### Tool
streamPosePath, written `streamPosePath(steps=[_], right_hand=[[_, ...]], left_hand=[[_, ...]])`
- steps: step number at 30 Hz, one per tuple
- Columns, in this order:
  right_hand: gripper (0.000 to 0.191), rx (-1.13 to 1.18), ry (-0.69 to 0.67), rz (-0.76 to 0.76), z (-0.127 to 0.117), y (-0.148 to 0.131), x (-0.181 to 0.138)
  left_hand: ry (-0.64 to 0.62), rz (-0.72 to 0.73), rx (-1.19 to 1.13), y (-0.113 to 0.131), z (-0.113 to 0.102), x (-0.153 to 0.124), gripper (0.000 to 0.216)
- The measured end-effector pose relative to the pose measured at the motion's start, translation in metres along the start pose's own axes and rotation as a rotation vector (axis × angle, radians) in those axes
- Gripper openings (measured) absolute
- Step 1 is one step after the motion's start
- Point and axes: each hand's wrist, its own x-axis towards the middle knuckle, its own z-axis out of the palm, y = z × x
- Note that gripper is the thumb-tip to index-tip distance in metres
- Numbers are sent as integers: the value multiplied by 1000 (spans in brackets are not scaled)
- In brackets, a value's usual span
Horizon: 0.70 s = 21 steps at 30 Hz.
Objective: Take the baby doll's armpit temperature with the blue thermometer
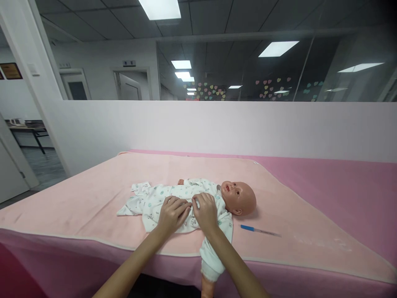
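Observation:
A baby doll (238,197) lies on its back on a pale pink blanket (93,194), head to the right. It wears a white printed romper (149,200). My left hand (172,213) and my right hand (205,211) rest side by side on the doll's chest. Both hands have their fingers curled and pinched on the front of the romper, meeting at its middle seam. One sleeve of the romper hangs over the near edge of the blanket, partly behind my right forearm.
A blue-handled thermometer-like stick (259,230) lies on the blanket right of the doll. A darker pink cover (347,186) spreads under the blanket. A white partition wall (217,124) with glass above stands behind. A doorway opens at far left.

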Motion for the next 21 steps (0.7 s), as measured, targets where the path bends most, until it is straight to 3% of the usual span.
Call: streamPosePath(steps=[13,16,19,21], right_hand=[[11,160,-24,106,-2,1,0],[11,203,-15,141,-3,0,1],[11,212,-8,151,-3,0,1],[12,208,5,146,-3,-1,2]], left_hand=[[11,-25,-22,1,-1,3,20],[130,-84,-39,19,-11,14,22],[286,-251,-140,48,-28,17,33],[200,-237,-98,63,-38,11,41]])
